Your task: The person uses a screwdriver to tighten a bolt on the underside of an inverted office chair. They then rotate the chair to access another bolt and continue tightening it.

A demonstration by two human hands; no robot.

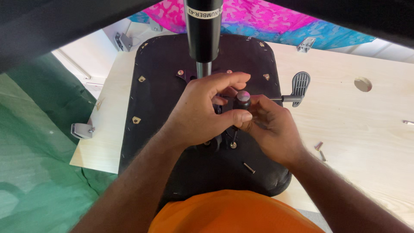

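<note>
Both hands meet over the upturned chair seat [164,129], left hand [202,110] and right hand [269,127] pinching the screwdriver [242,100] between them — light, rigid, best gripped at its rounded handle.

A makeshift home workshop is suggested: a pale plywood board [358,125] is laid as a worktop at right, loose screws [320,149] are scattered on it, and green cloth [34,151] is spread at left.
</note>
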